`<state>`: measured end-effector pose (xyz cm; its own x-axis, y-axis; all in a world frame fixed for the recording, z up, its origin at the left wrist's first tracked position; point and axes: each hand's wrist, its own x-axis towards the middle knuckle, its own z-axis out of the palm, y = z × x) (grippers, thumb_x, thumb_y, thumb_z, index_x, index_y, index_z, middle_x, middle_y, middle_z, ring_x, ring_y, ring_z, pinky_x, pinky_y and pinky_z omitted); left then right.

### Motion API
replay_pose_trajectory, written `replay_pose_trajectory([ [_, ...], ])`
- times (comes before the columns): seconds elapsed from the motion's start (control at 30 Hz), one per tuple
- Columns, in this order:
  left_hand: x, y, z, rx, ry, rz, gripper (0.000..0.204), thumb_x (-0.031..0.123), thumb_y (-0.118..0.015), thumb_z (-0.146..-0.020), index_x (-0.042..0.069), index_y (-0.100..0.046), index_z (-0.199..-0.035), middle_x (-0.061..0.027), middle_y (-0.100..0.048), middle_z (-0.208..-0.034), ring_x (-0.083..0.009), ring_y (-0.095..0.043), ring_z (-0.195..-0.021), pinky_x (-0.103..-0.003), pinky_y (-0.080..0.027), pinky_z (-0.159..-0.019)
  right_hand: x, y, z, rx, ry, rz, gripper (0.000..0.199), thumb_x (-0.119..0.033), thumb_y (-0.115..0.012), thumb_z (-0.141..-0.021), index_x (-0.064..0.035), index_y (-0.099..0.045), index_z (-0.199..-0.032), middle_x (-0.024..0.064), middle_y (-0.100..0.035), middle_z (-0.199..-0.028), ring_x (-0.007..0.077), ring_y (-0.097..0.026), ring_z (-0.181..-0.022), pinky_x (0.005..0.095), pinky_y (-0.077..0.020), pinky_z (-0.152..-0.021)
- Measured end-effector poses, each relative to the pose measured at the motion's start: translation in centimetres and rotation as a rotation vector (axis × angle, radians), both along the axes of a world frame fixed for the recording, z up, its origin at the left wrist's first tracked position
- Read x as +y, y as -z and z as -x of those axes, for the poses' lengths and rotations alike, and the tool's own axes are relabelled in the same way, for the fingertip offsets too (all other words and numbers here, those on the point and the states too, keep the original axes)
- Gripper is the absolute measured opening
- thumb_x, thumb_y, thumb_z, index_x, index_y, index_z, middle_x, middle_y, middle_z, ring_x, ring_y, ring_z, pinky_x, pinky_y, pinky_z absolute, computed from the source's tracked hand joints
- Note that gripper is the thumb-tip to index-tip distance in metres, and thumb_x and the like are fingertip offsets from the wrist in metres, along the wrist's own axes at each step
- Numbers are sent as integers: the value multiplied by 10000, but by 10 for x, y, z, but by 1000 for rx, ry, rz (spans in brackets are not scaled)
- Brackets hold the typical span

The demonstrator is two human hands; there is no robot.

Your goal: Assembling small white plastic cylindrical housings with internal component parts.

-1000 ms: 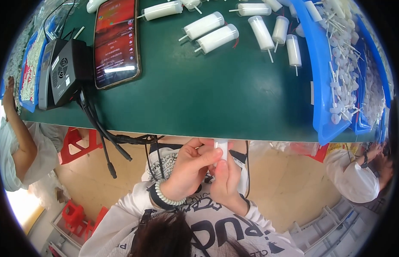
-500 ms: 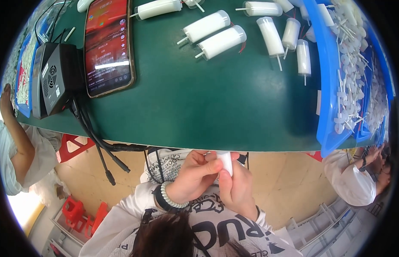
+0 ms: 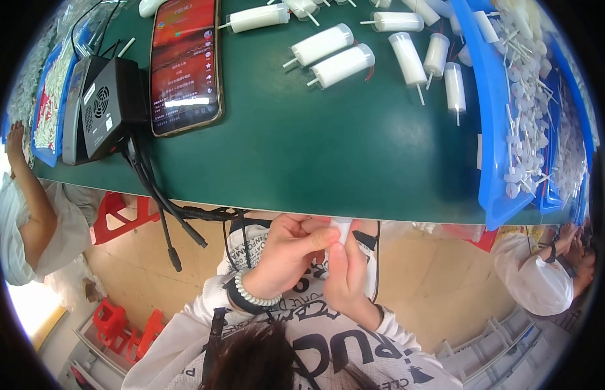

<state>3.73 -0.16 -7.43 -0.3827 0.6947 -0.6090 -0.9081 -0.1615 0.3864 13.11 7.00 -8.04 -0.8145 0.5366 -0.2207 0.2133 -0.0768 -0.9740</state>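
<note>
Head view: white tube (image 3: 342,229) pinched between left hand (image 3: 286,253) and right hand (image 3: 346,273).

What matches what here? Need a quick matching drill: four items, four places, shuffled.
Items:
1. phone
2. small white tube
3. blue bin
4. black box with vent

Places:
A. held between the left hand and right hand, below the table edge
B. right side of the green table, full of small white parts
C. lying flat, screen lit, left of the white tubes
D. left of the phone, cables hanging off the table edge

Pairs: 1-C, 2-A, 3-B, 4-D
</note>
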Motion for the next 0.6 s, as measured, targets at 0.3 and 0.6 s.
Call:
replay_pose_trajectory([
  [0.3, -1, 13, 7, -29, 100, -193, 229, 80, -627, -799, -27, -590, -998, -146, -638, -932, -127, -575, -683, -251, -472, -622, -2, -12, -2, -152, 46, -37, 305, -118, -410, -884, 95, -473, -1093, 106, -547, -662, 188, -524, -572, 276, -402, -601],
  [0.6, 1, 21, -8, -145, 31, -257, 264, 78, -607, -814, -10, -557, -1057, -134, -608, -1031, -151, -575, -854, -284, -467, -746, 14, -25, 9, -132, -27, -421, 191, -100, -464, -834, 34, -528, -955, 77, -541, -605, 258, -507, -523, 363, -361, -673],
])
